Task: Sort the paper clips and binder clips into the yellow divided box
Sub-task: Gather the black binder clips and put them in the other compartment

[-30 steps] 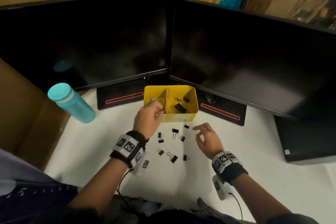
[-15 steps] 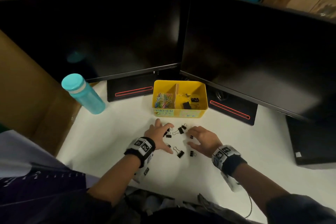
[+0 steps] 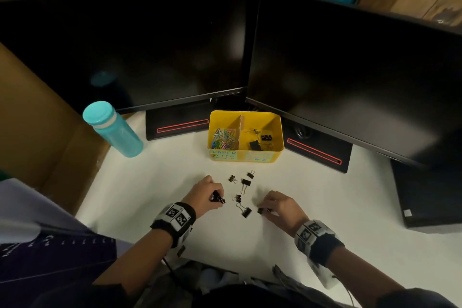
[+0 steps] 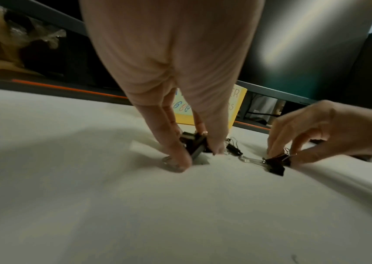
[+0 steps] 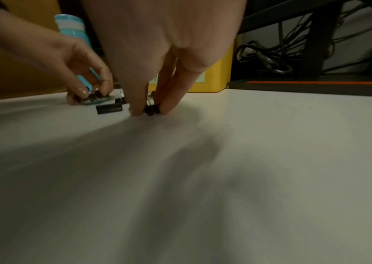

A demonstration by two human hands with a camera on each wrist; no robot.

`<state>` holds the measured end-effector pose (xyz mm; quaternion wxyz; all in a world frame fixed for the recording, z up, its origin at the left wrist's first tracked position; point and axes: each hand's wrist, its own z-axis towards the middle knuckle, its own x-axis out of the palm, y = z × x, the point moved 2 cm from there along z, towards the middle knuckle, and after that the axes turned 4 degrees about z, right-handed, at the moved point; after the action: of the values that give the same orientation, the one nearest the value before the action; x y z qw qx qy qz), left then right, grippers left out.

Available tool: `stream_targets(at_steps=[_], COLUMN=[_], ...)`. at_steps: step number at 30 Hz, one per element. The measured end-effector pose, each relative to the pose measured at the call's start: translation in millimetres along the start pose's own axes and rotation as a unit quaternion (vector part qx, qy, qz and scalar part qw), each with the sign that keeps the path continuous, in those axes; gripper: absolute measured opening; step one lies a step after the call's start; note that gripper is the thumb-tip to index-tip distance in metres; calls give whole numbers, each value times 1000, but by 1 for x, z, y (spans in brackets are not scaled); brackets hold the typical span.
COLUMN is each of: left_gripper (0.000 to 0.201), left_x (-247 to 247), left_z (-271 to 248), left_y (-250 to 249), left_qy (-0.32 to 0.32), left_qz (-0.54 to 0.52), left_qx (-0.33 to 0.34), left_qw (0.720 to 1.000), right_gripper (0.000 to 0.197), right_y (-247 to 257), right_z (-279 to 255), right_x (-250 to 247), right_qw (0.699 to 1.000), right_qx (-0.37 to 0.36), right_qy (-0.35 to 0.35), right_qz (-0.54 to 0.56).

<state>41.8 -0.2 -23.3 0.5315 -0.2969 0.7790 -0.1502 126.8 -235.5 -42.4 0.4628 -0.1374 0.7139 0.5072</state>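
The yellow divided box [image 3: 257, 157] stands between the monitor bases. Its left compartment holds coloured paper clips [image 3: 223, 138]; its right holds black binder clips [image 3: 257, 144]. Several loose black binder clips [image 3: 245, 182] lie on the white desk in front of it. My left hand [image 3: 217, 198] pinches a binder clip [image 4: 195, 146] against the desk between thumb and fingers. My right hand [image 3: 263, 210] pinches a small binder clip [image 5: 151, 109] with its fingertips on the desk. Another binder clip [image 3: 246, 212] lies between the two hands.
A teal bottle [image 3: 113, 129] stands at the left on the white desk [image 3: 325, 207]. Two dark monitors [image 3: 150, 45] and their red-striped bases [image 3: 178, 124] close off the back. A black box [image 3: 430, 195] sits at the right; a cardboard wall [image 3: 32, 120] bounds the left.
My left hand came back from the box's left compartment to the desk and closed on a binder clip. My right hand lowered and pinched a small clip.
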Motion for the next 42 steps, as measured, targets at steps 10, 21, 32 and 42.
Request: stream_targets(at_steps=[10,21,32,42], left_gripper=[5,3,53,19], left_x=[-46,-66,20,19], left_z=[34,67,36,29], left_y=[-96,-112,-52,-35], left_qy=[-211,-304,-62,-49], left_qz=[-112,-62,64,171], left_qx=[120,127,-42,9], left_qw=[964,942,995,984], right_gripper=[20,6,27,73], right_y=[-16,13,-39,-3], right_z=[1,42,27,43], right_x=[-8,-98,-69,-4], right_qw=[992,937,935,988], right_qx=[112,67,265,152], right_qy=[-11,-326,-236,16], right_qz=[54,110,13,-7])
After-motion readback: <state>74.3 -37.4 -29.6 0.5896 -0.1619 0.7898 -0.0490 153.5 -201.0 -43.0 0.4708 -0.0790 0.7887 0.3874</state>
